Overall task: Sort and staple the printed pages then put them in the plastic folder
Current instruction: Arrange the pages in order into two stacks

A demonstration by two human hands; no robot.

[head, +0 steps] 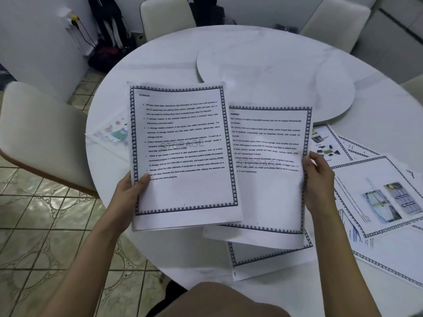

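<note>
My left hand [132, 188] pinches the left edge of a printed page headed STORAGE [183, 156], held up above the table. My right hand [318, 179] grips the right edge of a second bordered text page [270, 179], partly tucked behind the first. Another bordered sheet [270, 255] lies flat on the table under them. Several more printed pages with pictures [377, 197] are spread on the table to the right. A clear plastic folder [109, 133] with coloured print lies on the table to the left, half hidden by the held page. I see no stapler.
The round white table [251, 46] has a raised white turntable [274, 74] at its middle. White chairs stand at the left [41, 133], at the back [167, 14] and at the back right [334, 21]. Dark bags [107, 42] sit on the tiled floor by the wall.
</note>
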